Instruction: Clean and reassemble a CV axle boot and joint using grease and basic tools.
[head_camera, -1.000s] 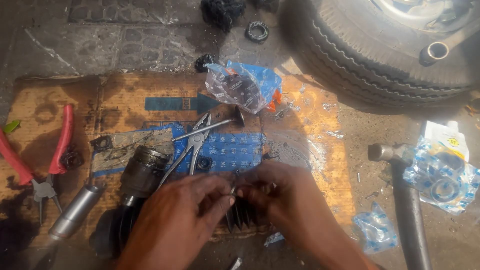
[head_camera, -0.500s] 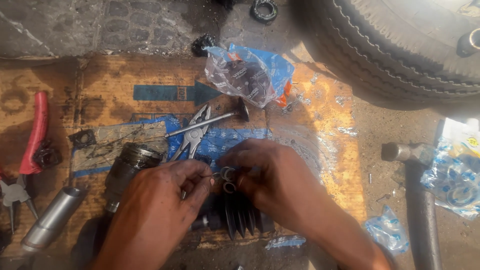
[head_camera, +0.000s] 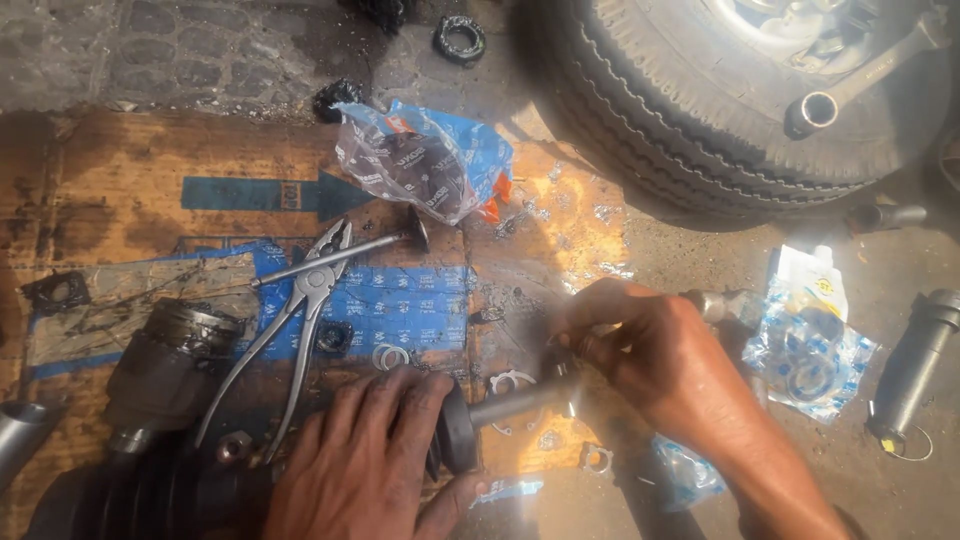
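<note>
While your left hand (head_camera: 365, 465) lies flat over the black ribbed rubber boot (head_camera: 150, 500) at the near edge, fingers pressed down on the boot's narrow collar, your right hand (head_camera: 655, 355) pinches its fingertips together around the free end of the steel shaft (head_camera: 520, 400) that sticks out of that collar toward the right. By the look of it, you are working on the shaft end, seating or freeing something small there; I cannot tell what sits under your fingertips, because glare washes out that spot. A next move would call for a steady hold on the boot so the shaft does not roll, and fine finger work at the tip.

Loose washers and a clip (head_camera: 510, 383) lie on the cardboard (head_camera: 120, 170) just beside the shaft, with pliers (head_camera: 300, 310) to the left of them.

As for packaging: a crumpled clear-and-blue plastic bag (head_camera: 430, 165) with an orange corner sits at the far middle, below the tyre (head_camera: 680, 120). A blue arrow is printed on the cardboard at the far left, and a blue patterned sheet (head_camera: 400, 300) lies under the pliers. To the right, a clear blue-printed pouch (head_camera: 810, 345) holds dark rings.
</note>
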